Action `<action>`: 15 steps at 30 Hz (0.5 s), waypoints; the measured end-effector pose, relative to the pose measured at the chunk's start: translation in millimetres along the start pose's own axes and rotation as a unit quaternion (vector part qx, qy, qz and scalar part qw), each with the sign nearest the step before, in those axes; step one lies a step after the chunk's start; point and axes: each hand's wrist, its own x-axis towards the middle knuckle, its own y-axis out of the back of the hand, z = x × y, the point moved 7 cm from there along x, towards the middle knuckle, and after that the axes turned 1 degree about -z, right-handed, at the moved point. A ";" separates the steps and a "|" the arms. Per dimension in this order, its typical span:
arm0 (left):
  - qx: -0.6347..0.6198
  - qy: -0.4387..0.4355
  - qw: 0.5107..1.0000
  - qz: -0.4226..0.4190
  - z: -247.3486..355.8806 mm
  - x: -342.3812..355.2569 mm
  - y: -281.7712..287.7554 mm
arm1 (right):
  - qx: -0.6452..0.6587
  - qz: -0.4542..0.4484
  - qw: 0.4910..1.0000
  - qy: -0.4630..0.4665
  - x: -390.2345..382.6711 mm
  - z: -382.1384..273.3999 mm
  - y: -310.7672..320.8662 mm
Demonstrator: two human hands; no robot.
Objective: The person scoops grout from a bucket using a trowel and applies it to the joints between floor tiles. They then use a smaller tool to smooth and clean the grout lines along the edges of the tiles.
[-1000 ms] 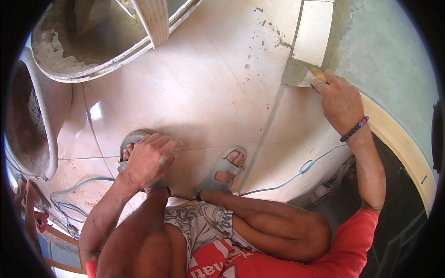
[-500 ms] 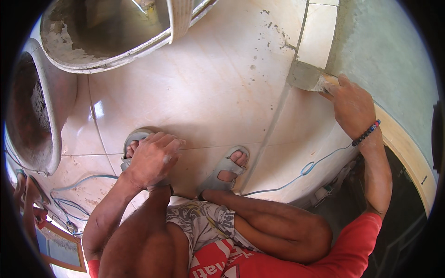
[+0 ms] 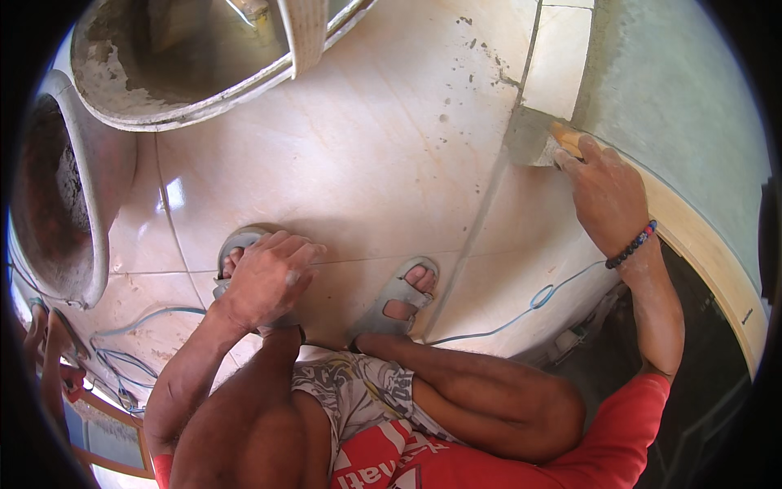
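My right hand is closed round the handle of a putty knife. The knife's blade lies against the floor at a gap smeared with grey mortar, just below the end of a narrow cut tile strip. Part of the handle is hidden by my fingers. My left hand hangs above my left sandal, its fingers curled loosely, with nothing visible in them.
A large mortar-caked bucket with a pale strap-like handle stands at the upper left, beside a second dark-lined container. Thin blue cord trails over the tiles. A curved wooden edge borders a dark opening at right. Another person's feet show at far left.
My right hand has shifted slightly left and down, and the putty knife's blade now sits more tilted on the mortar patch. My left hand has stayed put.
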 end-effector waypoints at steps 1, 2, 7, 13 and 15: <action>-0.001 -0.001 1.000 0.001 -0.1 -0.4 -0.2 | -0.001 0.002 1.000 -0.001 4.0 -0.5 -2.5; -0.001 0.002 1.000 -0.001 -0.8 -0.6 -0.8 | 0.002 0.009 1.000 -0.001 7.3 -1.2 -2.5; 0.004 0.015 1.000 -0.008 -0.3 -1.7 -1.4 | 0.004 -0.009 1.000 -0.010 19.4 2.8 -10.6; 0.003 0.011 1.000 -0.010 0.3 -0.6 -0.7 | 0.005 -0.026 1.000 -0.014 16.4 11.0 -13.7; 0.002 0.016 1.000 -0.008 -0.1 -1.5 -1.2 | 0.001 -0.004 1.000 -0.017 11.3 12.8 -8.4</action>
